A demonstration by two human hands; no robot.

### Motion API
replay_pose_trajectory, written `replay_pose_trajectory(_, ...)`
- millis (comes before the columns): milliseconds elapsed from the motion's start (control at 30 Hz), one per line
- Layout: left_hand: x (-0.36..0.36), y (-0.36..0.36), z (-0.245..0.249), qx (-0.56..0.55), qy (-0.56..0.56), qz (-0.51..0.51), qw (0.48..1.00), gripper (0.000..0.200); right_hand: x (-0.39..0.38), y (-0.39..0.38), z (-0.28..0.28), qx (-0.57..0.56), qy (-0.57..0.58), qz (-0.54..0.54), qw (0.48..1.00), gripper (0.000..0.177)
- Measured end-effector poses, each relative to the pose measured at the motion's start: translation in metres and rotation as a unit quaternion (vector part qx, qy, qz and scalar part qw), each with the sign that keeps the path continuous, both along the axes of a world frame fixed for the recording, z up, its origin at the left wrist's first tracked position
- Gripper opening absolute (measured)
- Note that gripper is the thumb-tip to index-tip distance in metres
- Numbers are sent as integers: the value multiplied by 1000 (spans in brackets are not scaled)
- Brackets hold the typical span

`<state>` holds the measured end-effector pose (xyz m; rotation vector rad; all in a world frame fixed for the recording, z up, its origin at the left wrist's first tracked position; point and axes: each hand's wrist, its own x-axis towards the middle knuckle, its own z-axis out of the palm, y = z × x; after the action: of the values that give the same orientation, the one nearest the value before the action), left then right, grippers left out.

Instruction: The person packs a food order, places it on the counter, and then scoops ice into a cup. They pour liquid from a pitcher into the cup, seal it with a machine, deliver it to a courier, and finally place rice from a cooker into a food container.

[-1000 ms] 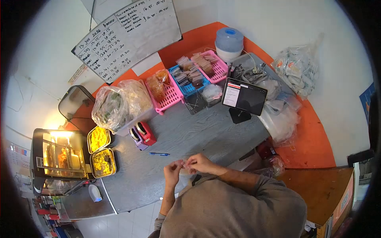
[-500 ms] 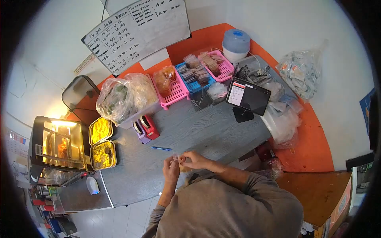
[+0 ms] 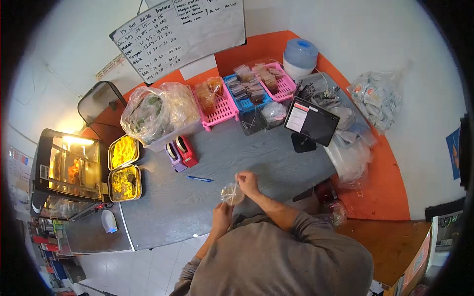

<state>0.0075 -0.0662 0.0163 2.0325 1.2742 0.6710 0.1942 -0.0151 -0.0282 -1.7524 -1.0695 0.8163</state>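
Between my hands, a small clear plastic bag (image 3: 231,194) with something pale brown in it is held above the front of the counter. My right hand (image 3: 248,183) pinches its upper end, fingers closed. Lower down, my left hand (image 3: 222,216) grips the bottom end. What exactly is inside the bag is too small to tell. A blue pen (image 3: 199,178) lies on the counter just left of the bag. Behind the pen stand a red tape dispenser (image 3: 186,151) and a purple tape dispenser (image 3: 174,159), side by side.
Two metal trays of yellow food sit by a lit display warmer (image 3: 69,173) on the left. A tub with plastic bags (image 3: 158,109), a pink basket (image 3: 216,109) and a blue basket (image 3: 245,102) line the back. A tablet (image 3: 312,121) stands right.
My hands have drawn apart, the right moving up and away from the left, and the bag between them now shows stretched out. The view has shifted slightly.
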Motion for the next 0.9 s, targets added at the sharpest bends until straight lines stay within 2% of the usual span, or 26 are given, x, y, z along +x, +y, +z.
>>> replay_pose_trajectory(33, -1, 2, -6, -21, -1, 13, 1000, 22, 3, -1, -4, 4, -5, 2, 1000, 15)
replay_pose_trajectory(67, -2, 2, -1, -63, -27, 57, 996, 19, 5, -3, -23, 7, 132, 55, 990, 20)
replay_pose_trajectory(100, -4, 4, -6, -62, -26, 61, 996, 19, 7, -3, -10, 6, 269, 109, 957, 29)
replay_pose_trajectory(133, -8, 5, -13, -138, -85, 96, 982, 17, 14, -18, 4, 19, 192, 168, 967, 42)
replay_pose_trajectory(167, -11, 4, -18, -213, -146, 132, 957, 15, 13, -27, 20, 15, 193, 174, 966, 42)
replay_pose_trajectory(200, -8, 6, -8, -214, -148, 140, 955, 15, 11, -33, 31, 98, 17, 243, 965, 47)
replay_pose_trajectory(233, -5, 9, 2, -189, -134, 79, 970, 16, 7, -36, 33, 181, -157, 306, 921, 52)
replay_pose_trajectory(267, -2, 13, 16, -160, -120, 27, 979, 16, 3, -35, 23, 185, -154, 325, 914, 52)
replay_pose_trajectory(333, -1, 21, 46, 44, 9, -10, 999, 25, -19, -20, -13, 255, -195, 415, 851, 66)
replay_pose_trajectory(400, -7, 28, 127, 125, 2, 65, 990, 31, -38, -2, -10, 165, -139, 238, 947, 56)
replay_pose_trajectory(433, -23, 32, 159, 153, -54, 51, 985, 34, -43, 12, 16, 187, -148, 177, 955, 49)
replay_pose_trajectory(467, -41, 32, 190, 187, -105, 35, 976, 38, -43, 32, 6, 185, -190, 90, 960, 48)
replay_pose_trajectory(500, -63, 26, 231, 268, -105, 32, 957, 37, -33, 55, -4, 182, -244, 99, 947, 49)
replay_pose_trajectory(533, -91, 10, 269, 345, -98, 21, 933, 35, -33, 72, 4, 200, -232, 102, 946, 47)
replay_pose_trajectory(567, -115, -9, 300, 436, -107, 35, 893, 33, -27, 96, -12, 258, -296, 55, 918, 49)
replay_pose_trajectory(600, -136, -30, 325, 522, -109, 38, 845, 32, -22, 112, -6, 138, -370, 64, 917, 63)
replay_pose_trajectory(667, -170, -69, 359, 637, -103, 55, 762, 34, -42, 128, 11, 42, -471, -8, 881, 79)
replay_pose_trajectory(700, -179, -84, 373, 683, -100, 76, 719, 29, -38, 151, -19, 29, -488, -73, 869, 97)
replay_pose_trajectory(733, -196, -100, 379, 727, -100, 91, 673, 26, -45, 161, -22, -16, -486, -94, 869, 101)
replay_pose_trajectory(767, -214, -112, 382, 730, -90, 110, 668, 26, -48, 161, -20, -3, -492, -78, 867, 101)
replay_pose_trajectory(833, -263, -144, 388, 802, 75, 95, 585, 52, -79, 160, -9, 162, -489, -208, 831, 83)
replay_pose_trajectory(867, -283, -146, 400, 873, 63, 57, 480, 51, -110, 154, 2, 173, -486, -190, 835, 83)
replay_pose_trajectory(900, -298, -175, 406, 871, 77, 67, 481, 51, -149, 132, 21, 192, -459, -140, 856, 80)
